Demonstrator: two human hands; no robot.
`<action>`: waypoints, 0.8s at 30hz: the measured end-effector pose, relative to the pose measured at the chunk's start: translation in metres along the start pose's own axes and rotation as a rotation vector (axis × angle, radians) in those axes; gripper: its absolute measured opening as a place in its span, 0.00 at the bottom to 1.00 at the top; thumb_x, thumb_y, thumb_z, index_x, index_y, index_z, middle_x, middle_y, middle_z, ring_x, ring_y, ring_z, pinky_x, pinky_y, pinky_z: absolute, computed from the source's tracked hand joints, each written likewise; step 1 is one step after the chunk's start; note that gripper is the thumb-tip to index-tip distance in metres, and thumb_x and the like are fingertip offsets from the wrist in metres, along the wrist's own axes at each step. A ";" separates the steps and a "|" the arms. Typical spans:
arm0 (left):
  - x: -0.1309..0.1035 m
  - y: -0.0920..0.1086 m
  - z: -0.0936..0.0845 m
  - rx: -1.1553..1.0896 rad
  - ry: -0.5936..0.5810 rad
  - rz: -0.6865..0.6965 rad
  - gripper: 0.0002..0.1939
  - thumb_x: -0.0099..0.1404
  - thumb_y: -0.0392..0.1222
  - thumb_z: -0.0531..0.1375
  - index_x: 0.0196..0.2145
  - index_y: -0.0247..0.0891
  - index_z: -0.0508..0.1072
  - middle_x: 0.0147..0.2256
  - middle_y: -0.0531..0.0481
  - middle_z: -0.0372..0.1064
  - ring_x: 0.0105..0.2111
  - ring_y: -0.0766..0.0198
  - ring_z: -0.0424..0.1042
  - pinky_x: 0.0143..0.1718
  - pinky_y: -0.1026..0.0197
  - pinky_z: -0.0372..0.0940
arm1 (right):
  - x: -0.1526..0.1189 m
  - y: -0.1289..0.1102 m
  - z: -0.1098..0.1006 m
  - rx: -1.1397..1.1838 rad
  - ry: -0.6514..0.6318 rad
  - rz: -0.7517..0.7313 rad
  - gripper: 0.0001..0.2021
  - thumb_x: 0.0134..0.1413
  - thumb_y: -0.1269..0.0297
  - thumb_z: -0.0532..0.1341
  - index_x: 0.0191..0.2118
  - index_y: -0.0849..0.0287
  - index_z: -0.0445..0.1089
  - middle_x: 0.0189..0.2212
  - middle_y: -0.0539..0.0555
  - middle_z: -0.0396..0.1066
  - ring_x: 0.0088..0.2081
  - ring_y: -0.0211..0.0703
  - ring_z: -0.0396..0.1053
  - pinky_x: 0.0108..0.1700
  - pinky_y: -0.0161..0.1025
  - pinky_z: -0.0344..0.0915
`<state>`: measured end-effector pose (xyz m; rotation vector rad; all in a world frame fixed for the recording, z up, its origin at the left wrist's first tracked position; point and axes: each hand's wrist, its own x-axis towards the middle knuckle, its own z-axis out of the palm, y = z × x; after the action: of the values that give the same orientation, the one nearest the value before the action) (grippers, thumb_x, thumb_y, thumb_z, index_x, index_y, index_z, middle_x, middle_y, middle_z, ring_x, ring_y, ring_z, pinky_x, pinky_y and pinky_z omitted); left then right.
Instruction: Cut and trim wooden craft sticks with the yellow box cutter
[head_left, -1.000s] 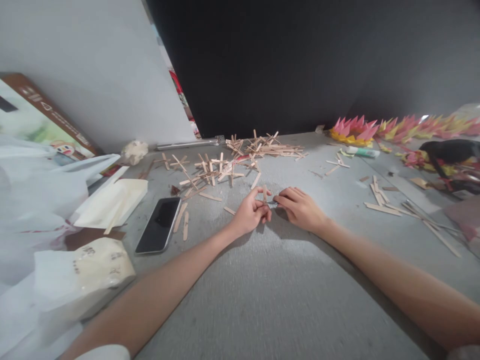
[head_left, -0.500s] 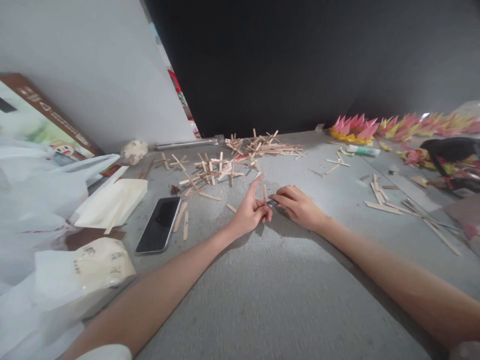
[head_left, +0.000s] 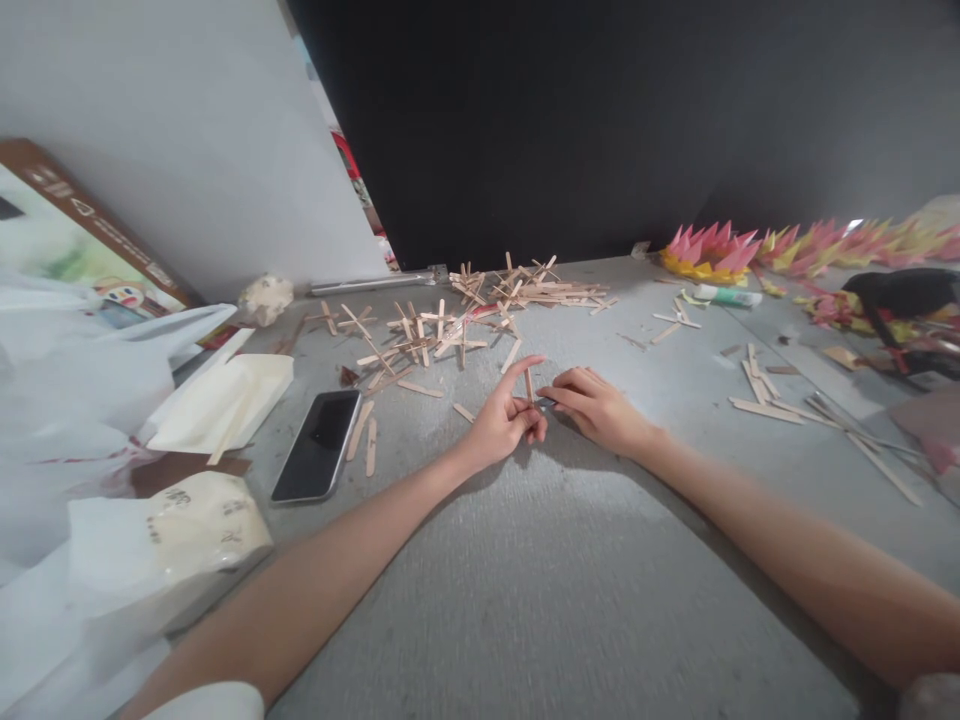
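Note:
A wooden craft stick [head_left: 529, 384] stands nearly upright between the fingers of my left hand [head_left: 496, 418]. The index finger of that hand reaches out close to the stick's top end, while the thumb and other fingers are closed round its lower part. My right hand [head_left: 600, 410] is closed on a small dark flat tool [head_left: 547, 402], perhaps a blade; its tip meets the stick's lower part. Most of the tool is hidden by the fingers. Beyond both hands lies a pile of crossed craft sticks [head_left: 420, 335].
To the left are a phone [head_left: 316, 446], loose sticks [head_left: 360, 432], a pale open tray [head_left: 259, 405] and white plastic bags [head_left: 82, 390]. On the right lie a glue stick [head_left: 727, 296], pink and yellow paper flowers [head_left: 709, 252], split sticks [head_left: 765, 410] and a metal tool [head_left: 840, 415].
My left index finger has bent over toward the stick's top. The right hand has stayed almost in place, still gripping the small dark tool. The view has shifted slightly.

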<state>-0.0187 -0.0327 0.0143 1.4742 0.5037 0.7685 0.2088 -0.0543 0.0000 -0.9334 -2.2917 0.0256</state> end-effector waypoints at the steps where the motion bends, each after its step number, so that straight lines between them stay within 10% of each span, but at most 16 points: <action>1: 0.000 0.000 0.000 0.003 -0.004 -0.005 0.38 0.71 0.34 0.58 0.74 0.40 0.48 0.22 0.57 0.70 0.21 0.68 0.67 0.28 0.65 0.63 | 0.000 0.000 0.000 0.003 -0.001 -0.004 0.17 0.76 0.66 0.53 0.62 0.54 0.72 0.46 0.61 0.72 0.46 0.51 0.70 0.49 0.50 0.70; 24: -0.001 0.001 -0.004 -0.014 -0.168 -0.042 0.37 0.69 0.31 0.58 0.72 0.42 0.52 0.22 0.57 0.71 0.21 0.69 0.67 0.28 0.65 0.63 | 0.002 -0.002 0.002 0.030 0.024 -0.064 0.15 0.75 0.69 0.53 0.55 0.53 0.75 0.47 0.60 0.72 0.47 0.50 0.71 0.49 0.49 0.71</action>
<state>-0.0226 -0.0311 0.0148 1.4957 0.4000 0.6081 0.2056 -0.0537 0.0002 -0.8403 -2.2911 0.0209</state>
